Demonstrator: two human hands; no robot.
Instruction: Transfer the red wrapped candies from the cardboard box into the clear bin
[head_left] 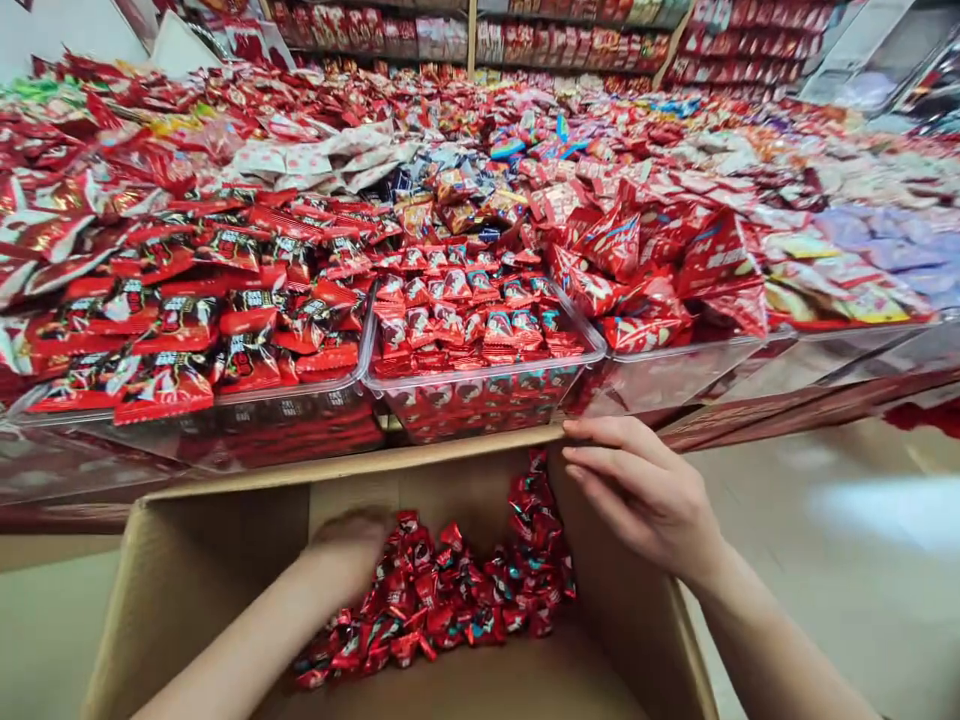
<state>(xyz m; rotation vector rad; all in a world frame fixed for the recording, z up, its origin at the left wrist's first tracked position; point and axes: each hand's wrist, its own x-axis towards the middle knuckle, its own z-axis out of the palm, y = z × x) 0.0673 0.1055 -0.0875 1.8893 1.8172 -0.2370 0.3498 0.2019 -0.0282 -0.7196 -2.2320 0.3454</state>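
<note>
My left hand (349,545) reaches down into an open cardboard box (225,540), its fingers buried in a heap of small red wrapped candies (457,595) at the bottom. What the fingers hold is hidden. My right hand (637,495) rests on the box's right wall at its top far corner, fingers together and curled over the edge. Just beyond the box stands a clear plastic bin (480,385) filled with the same kind of red candies.
A wide display of clear bins heaped with wrapped sweets, mostly red, stretches left (172,340), right (675,270) and far back. Shelves of red packages (570,40) line the rear wall. Pale floor (840,540) lies to the right of the box.
</note>
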